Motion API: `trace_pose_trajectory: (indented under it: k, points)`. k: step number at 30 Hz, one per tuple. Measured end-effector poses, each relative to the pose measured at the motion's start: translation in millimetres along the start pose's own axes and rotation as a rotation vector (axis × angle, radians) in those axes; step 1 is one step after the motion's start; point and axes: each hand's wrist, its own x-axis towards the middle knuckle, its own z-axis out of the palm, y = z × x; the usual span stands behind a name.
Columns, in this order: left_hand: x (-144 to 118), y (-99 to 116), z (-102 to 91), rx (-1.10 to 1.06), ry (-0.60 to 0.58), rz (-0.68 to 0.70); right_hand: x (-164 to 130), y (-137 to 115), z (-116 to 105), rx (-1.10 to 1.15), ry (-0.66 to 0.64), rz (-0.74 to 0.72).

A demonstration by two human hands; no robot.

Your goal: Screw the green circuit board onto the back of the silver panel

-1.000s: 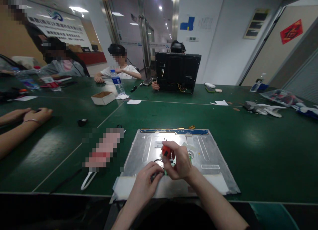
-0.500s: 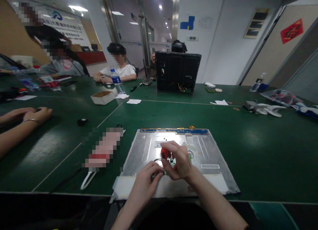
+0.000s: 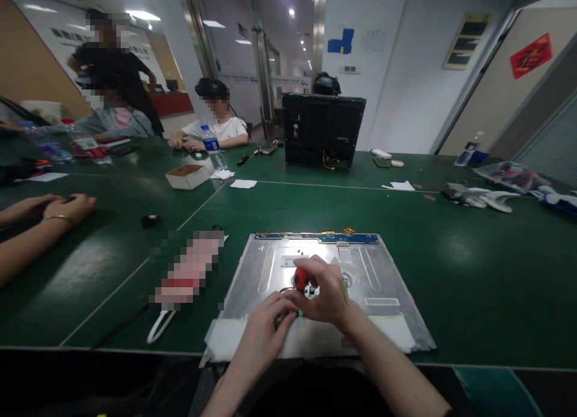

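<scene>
A flat silver display panel, back side up, lies before me, with a narrow blue circuit board along its far edge. Between the fingers and thumb of my right hand is the red and black handle of a screwdriver, held over the panel's middle; its tip is hidden. Close beside it, my left hand is closed, thumb against fingers, at a small green board. Whatever the left fingertips grip is too small to make out. A dark cable runs near them.
Left of the panel lies a blurred pink item with a white strap. Another person's hands rest farther left. Across the green table stand a white box, a bottle and a black monitor back. Gloves lie right.
My right fingers have shifted round the screwdriver handle, and more of its red top shows. The left hand stays in place. In the background, a standing person has moved right and straightened.
</scene>
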Motion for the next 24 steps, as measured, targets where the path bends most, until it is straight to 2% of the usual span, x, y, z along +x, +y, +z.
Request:
trace_pose_trajectory:
  k: [6,10,16,19,24]
  points:
    - [0.5,2.3,-1.6,-0.021,-0.034,0.003,1.1,-2.3,-4.4,0.103,-0.042,0.017]
    - [0.6,0.5,-1.2,-0.024,-0.039,0.005,-2.2,-0.8,-1.9,0.050,-0.034,0.046]
    - [-0.4,-2.3,0.8,-0.015,-0.007,0.006,-3.6,0.9,1.2,-0.054,0.010,0.012]
    - [-0.4,-2.1,0.9,-0.016,0.007,0.033,-2.4,0.1,-1.2,-0.008,-0.017,0.015]
    - [0.6,1.1,-1.4,-0.024,-0.037,0.003,-1.6,-0.7,-3.2,0.069,-0.034,0.013]
